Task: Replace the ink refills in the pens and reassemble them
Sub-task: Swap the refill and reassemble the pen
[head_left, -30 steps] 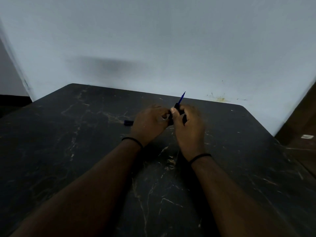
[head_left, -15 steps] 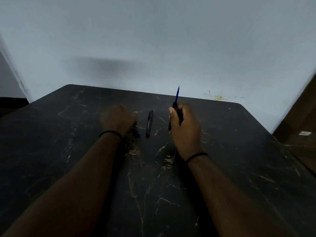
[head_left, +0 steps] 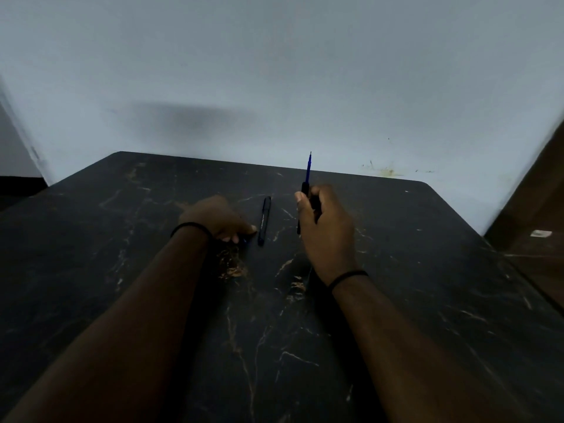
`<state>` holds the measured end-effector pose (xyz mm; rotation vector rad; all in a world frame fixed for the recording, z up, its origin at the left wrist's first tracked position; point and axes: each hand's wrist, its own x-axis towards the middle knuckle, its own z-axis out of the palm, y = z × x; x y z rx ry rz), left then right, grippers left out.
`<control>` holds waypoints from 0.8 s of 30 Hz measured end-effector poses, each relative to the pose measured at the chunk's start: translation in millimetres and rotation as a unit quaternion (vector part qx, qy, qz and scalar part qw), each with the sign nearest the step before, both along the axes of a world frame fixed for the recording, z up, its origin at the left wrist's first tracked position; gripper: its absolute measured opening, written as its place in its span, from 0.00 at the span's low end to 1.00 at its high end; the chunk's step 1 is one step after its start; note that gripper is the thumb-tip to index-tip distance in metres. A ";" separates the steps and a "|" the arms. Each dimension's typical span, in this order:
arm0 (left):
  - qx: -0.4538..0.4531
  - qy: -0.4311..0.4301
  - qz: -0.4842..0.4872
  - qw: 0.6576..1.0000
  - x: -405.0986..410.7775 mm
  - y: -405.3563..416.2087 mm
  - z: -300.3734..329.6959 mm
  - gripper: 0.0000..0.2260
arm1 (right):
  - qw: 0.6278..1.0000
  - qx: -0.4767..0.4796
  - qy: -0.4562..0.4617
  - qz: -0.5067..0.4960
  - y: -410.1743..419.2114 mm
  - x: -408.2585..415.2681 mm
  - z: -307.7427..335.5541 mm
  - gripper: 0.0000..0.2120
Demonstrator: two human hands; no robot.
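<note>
My right hand (head_left: 325, 230) grips a black pen barrel (head_left: 304, 190) held nearly upright, with a blue ink refill (head_left: 309, 167) sticking out of its top end. A second black pen (head_left: 264, 220) lies on the dark marble table (head_left: 396, 300) between my hands, pointing away from me. My left hand (head_left: 218, 219) rests knuckles-up on the table just left of that pen, fingers curled down over something small and blue at its fingertips (head_left: 244, 240); what it is stays hidden.
A pale wall rises right behind the table's far edge. A brown wooden surface (head_left: 537, 239) with a small white tag stands off the table's right side. Black bands circle both wrists.
The hands have separated: my left hand moved left and down onto the table, uncovering the second black pen. My right hand tilted the barrel and refill more upright.
</note>
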<state>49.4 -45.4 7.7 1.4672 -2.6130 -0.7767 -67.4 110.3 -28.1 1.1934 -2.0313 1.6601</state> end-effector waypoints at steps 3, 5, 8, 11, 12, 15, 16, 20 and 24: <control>0.028 0.054 -0.034 0.998 -2.7 1.2 -1.5 0.15 | 1.000 0.004 0.001 0.000 0.4 0.5 0.2 0.10; 0.005 0.149 -0.037 0.988 -3.0 0.4 -5.1 0.15 | 1.000 0.004 0.005 0.001 1.1 0.8 1.0 0.10; 0.029 0.394 -0.009 0.919 -4.5 4.7 -6.9 0.19 | 0.999 0.007 0.035 -0.002 2.5 2.3 3.6 0.07; 0.138 0.541 -0.009 0.830 -5.3 3.1 -7.2 0.15 | 0.998 0.006 0.065 -0.005 2.9 2.4 4.9 0.07; 0.172 0.561 -0.013 0.810 -5.0 1.0 -8.6 0.13 | 0.998 0.006 0.068 -0.003 2.8 1.9 4.5 0.07; 0.242 0.592 -0.016 0.768 -4.5 -4.8 -16.0 0.12 | 0.997 0.022 0.069 0.003 1.2 0.1 3.1 0.09; 0.259 0.596 -0.017 0.760 -4.3 -5.5 -17.5 0.12 | 0.997 0.024 0.067 0.006 0.6 -0.3 2.5 0.09; 0.306 0.608 -0.037 0.732 -4.1 -6.0 -17.4 0.12 | 0.998 0.026 0.057 0.005 0.6 -0.6 2.5 0.08; 0.331 0.608 -0.047 0.720 -5.4 0.0 -13.8 0.12 | 0.998 0.041 0.045 -0.002 1.0 -1.6 1.6 0.07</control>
